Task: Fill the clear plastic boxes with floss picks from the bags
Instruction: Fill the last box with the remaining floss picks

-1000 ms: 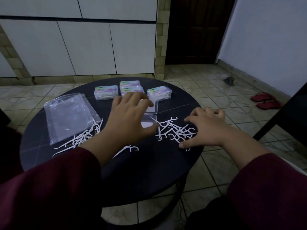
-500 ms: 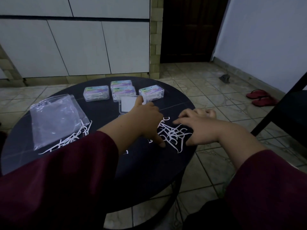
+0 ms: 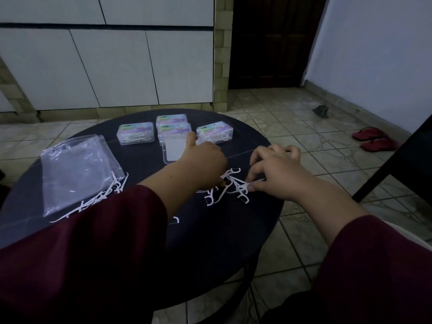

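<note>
Both hands work at a small heap of white floss picks (image 3: 233, 187) near the right side of the round dark surface (image 3: 210, 242). The left hand (image 3: 205, 163) reaches across with its fingers curled down onto the left edge of the heap; whether they pinch a pick cannot be told, since the back of the hand hides the fingertips. The right hand (image 3: 278, 174) has its fingers bent, and its thumb and forefinger pinch the end of one pick at the right edge of the heap.

Just beyond the left hand lies an open clear box (image 3: 174, 150), flat and partly covered by that hand. Behind it stand four closed clear boxes (image 3: 173, 127) with coloured labels, picks showing inside, set in a loose row at the far side of the surface.

On the left side lie clear plastic bags (image 3: 79, 169), flattened and overlapping, with a second scatter of picks (image 3: 102, 195) spilling from under their near edge. A single pick (image 3: 176, 220) shows beside the left forearm.

Dark red sleeves (image 3: 93, 253) cover both arms. On the tiled floor (image 3: 292, 127) at the right, a pair of red sandals (image 3: 374, 140) sits near the wall.
</note>
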